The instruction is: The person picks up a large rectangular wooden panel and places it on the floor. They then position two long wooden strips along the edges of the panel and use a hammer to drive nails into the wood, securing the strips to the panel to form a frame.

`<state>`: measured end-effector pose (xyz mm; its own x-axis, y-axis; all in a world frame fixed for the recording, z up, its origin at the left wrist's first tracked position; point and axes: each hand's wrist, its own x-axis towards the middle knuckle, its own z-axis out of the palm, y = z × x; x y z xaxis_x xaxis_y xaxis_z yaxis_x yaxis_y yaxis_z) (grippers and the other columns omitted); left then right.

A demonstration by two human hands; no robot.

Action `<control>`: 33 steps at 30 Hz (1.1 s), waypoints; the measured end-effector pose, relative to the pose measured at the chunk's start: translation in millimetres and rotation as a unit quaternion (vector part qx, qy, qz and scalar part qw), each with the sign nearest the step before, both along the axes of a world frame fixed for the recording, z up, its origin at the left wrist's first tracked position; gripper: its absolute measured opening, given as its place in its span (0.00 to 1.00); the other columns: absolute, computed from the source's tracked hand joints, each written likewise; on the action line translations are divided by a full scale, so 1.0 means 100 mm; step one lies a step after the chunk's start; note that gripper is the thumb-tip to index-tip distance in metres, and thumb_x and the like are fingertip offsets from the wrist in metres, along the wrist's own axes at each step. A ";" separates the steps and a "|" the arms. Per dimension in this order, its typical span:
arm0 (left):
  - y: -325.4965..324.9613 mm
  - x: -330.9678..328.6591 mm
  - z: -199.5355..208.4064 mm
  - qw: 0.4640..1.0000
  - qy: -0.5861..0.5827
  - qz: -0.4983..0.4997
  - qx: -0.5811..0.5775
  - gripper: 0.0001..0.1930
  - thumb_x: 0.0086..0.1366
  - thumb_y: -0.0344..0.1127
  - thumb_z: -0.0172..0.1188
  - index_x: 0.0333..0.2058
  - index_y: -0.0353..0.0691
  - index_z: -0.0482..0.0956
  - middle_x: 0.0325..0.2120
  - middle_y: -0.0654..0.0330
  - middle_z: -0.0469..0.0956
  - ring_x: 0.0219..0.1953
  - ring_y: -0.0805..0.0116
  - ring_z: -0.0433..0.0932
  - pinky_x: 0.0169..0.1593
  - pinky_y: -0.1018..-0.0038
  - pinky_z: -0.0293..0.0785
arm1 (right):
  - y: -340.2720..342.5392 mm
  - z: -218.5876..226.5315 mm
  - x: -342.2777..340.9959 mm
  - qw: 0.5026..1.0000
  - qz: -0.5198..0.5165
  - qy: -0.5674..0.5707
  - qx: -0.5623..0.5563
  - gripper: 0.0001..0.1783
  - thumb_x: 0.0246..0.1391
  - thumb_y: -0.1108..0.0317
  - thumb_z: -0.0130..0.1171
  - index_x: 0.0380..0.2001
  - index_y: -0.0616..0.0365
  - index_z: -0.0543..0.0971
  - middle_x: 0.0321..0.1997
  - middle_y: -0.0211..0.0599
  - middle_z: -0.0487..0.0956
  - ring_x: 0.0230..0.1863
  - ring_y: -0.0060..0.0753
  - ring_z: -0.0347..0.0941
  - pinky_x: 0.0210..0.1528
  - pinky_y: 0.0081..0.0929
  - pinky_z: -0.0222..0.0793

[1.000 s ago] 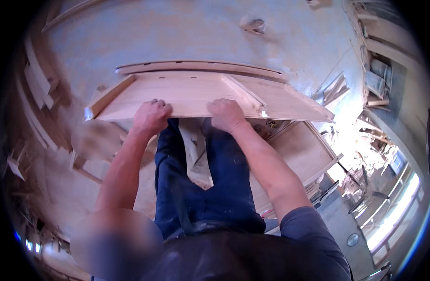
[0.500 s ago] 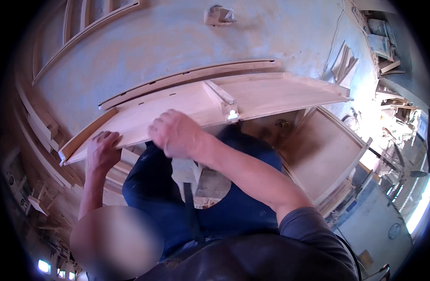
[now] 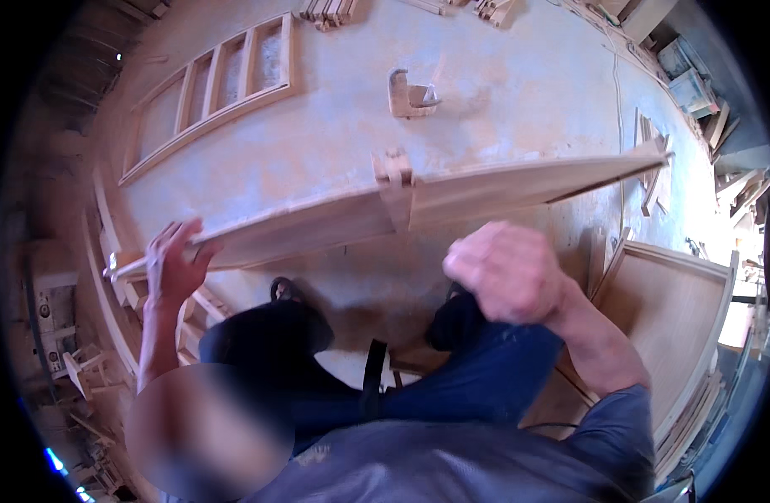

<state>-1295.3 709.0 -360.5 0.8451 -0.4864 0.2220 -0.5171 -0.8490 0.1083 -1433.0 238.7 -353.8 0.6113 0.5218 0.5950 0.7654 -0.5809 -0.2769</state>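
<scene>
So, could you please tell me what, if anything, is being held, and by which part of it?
The left hand is at the left end of the panel; whether it grips cannot be told. The right hand shows nothing held.

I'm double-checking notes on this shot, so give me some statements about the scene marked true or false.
1. The left hand is at the left part of the wooden panel. True.
2. The right hand is gripping the panel. False: it is apart from it.
3. A barred wooden frame lies on the floor. True.
4. The trousers are white. False: they are dark blue.
</scene>
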 end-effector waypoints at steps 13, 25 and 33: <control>-0.65 0.05 -0.11 0.997 0.063 0.051 0.017 0.29 0.68 0.53 0.59 0.60 0.41 0.77 0.59 0.43 0.75 0.63 0.50 0.74 0.65 0.59 0.67 | -1.01 -3.27 -2.96 0.549 -0.561 0.397 0.475 0.18 0.51 0.74 0.62 0.46 0.69 0.82 0.33 0.40 0.83 0.28 0.32 0.79 0.31 0.26 0.74; -1.50 0.03 -0.04 0.976 0.203 0.006 -0.082 0.25 0.61 0.40 0.70 0.57 0.39 0.79 0.59 0.52 0.76 0.63 0.53 0.71 0.66 0.61 0.65 | -0.30 -5.24 -4.89 0.665 -0.528 0.487 0.203 0.30 0.47 0.42 0.66 0.43 0.59 0.84 0.44 0.52 0.84 0.51 0.56 0.79 0.53 0.46 0.73; -2.50 -0.44 0.26 0.988 0.125 0.069 -0.058 0.51 0.50 0.56 0.77 0.68 0.38 0.65 0.59 0.49 0.77 0.62 0.54 0.74 0.66 0.60 0.67 | -0.69 -5.38 -4.45 0.496 -0.567 0.636 0.169 0.22 0.47 0.54 0.65 0.41 0.57 0.85 0.44 0.49 0.84 0.47 0.54 0.80 0.49 0.46 0.75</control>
